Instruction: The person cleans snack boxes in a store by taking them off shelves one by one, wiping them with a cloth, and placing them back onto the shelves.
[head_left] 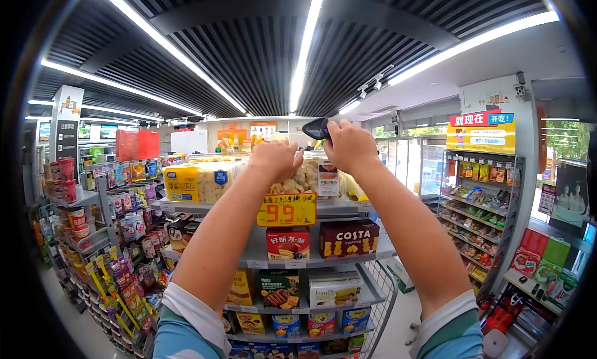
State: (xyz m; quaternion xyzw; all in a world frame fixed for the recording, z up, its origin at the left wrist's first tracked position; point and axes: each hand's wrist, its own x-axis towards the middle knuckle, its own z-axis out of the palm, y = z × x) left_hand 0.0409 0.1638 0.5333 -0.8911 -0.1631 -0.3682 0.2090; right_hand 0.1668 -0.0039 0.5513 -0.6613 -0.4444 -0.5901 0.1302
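Both my arms reach forward over the top shelf of a snack rack. My right hand (348, 146) is closed around a small dark, shiny thing (316, 129) with a pointed end; its kind does not show. My left hand (277, 160) is lower and to the left, its fingers curled in toward my right hand. What they pinch, if anything, is too small to tell. Below the hands stand clear tubs of pale snacks (214, 180), one with a yellow label, and another clear tub with a white label (328, 177). A yellow 9.9 price sign (287, 208) hangs in front.
Lower shelves hold a red snack box (288, 243), a brown Costa box (349, 239) and a dark green box (279, 289). Racks of hanging packets (127, 284) stand on the left. At the right is another snack rack (479, 203) under a yellow sign (481, 134).
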